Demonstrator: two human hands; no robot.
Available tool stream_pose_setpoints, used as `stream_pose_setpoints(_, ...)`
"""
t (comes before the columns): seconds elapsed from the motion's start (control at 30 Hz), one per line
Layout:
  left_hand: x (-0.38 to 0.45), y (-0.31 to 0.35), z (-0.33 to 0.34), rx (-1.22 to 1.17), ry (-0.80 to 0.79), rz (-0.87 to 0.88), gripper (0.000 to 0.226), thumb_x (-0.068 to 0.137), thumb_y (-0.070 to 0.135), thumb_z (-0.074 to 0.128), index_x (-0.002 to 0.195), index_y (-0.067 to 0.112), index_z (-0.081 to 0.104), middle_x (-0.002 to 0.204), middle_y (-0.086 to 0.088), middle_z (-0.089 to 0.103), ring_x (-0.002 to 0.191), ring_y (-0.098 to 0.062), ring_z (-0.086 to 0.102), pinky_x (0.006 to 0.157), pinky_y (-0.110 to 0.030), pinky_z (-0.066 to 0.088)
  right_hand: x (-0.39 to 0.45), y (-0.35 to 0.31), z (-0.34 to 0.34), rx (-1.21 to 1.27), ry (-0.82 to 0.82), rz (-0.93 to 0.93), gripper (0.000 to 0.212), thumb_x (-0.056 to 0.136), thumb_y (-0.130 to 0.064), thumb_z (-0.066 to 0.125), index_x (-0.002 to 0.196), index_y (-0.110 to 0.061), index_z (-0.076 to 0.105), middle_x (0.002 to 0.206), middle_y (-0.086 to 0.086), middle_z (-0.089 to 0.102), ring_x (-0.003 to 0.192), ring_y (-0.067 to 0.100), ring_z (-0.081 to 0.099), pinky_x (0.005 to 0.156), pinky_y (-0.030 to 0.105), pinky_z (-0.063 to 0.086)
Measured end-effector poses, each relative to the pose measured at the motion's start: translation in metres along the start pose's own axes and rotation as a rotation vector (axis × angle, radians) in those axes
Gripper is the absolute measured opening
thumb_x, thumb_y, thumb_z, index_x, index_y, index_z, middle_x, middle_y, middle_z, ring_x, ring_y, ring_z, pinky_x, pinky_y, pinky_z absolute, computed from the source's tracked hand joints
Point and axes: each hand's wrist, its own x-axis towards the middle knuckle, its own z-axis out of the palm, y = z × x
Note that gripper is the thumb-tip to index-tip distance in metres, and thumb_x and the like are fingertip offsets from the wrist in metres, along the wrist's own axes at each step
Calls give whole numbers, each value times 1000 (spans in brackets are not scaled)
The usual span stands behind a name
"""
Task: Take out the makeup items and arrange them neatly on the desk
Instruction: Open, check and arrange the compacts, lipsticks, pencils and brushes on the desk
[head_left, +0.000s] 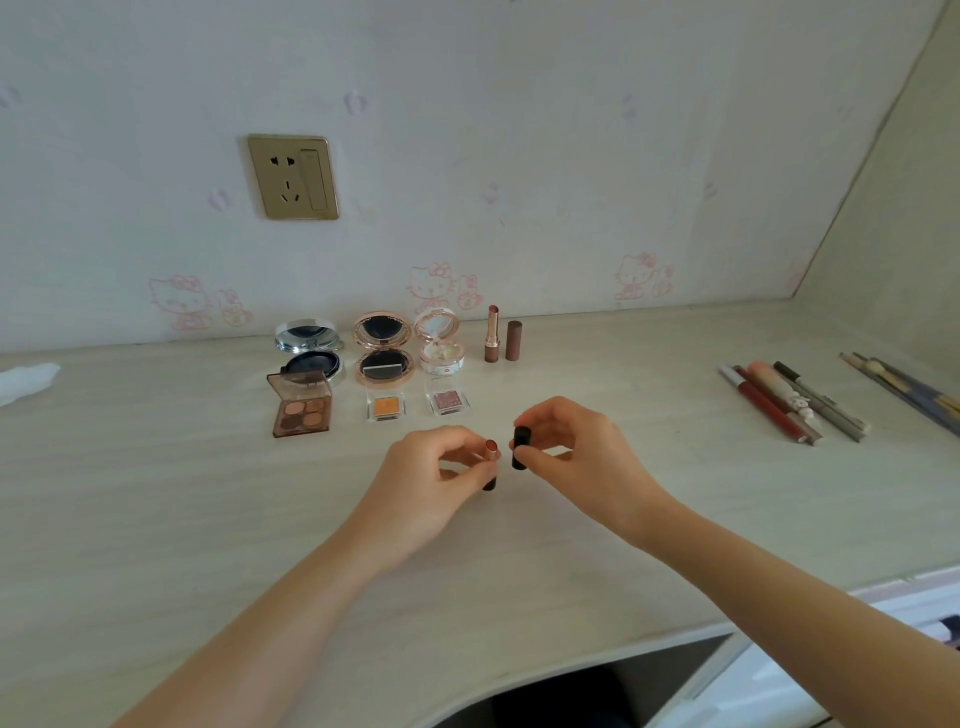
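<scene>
My left hand (441, 480) pinches an uncapped lipstick (490, 453) with a black base, held upright just above the desk (156, 519). My right hand (569, 447) pinches its black cap (520, 447), a little to the right of the lipstick and apart from it. Behind them stand three open compacts: a silver one (310, 349), a rose-gold one (383, 345) and a white one (439, 340). In front of those lie a brown eyeshadow quad (301, 408), an orange single shadow (385, 407) and a pink single shadow (448, 400). Another open lipstick (491, 335) and its brown cap (514, 340) stand by the wall.
Several pencils and lip liners (789, 402) lie in a row at the right, with brushes (904, 389) further right. A white tissue (26, 379) sits at the far left. A gold wall socket (293, 176) is above. The desk's front edge curves inward at the bottom.
</scene>
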Motion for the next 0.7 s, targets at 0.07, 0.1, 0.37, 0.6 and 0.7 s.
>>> stream_pose_setpoints(0.07,7,4,10,48,44,39,8,84,12,69,89,15,73,91,6,69,84,1,64,75,-19,54,2,3,-7,-43,11,-17,16,83,-8,66,94,-20,64,87,-8,70,84,-2,66,77,20,55)
stream_pose_setpoints(0.1,12,7,14,75,68,51,8,84,11,69,90,15,74,90,6,68,82,1,64,75,-18,53,4,5,-10,-63,24,-24,16,83,-8,66,94,-20,64,87,-9,69,85,-1,66,77,19,55)
stream_pose_setpoints(0.37,80,14,36,275,151,42,8,85,17,66,80,12,70,78,-1,70,76,-16,64,74,-32,51,48,24,-23,-137,158,-39,12,84,-8,64,93,-17,64,86,-8,66,81,0,63,63,8,48)
stream_pose_setpoints(0.6,126,8,44,424,161,-23,9,86,9,62,89,6,70,87,-9,69,84,-24,63,68,-29,46,93,39,-21,-104,198,32,21,87,-10,62,107,-15,59,92,-3,61,86,12,62,52,7,41)
stream_pose_setpoints(0.7,136,6,48,492,153,-48,11,87,6,60,93,3,68,91,-13,68,87,-30,63,73,-35,50,107,44,-15,-87,190,32,20,86,-7,61,105,-12,60,90,-3,62,87,13,62,60,8,42)
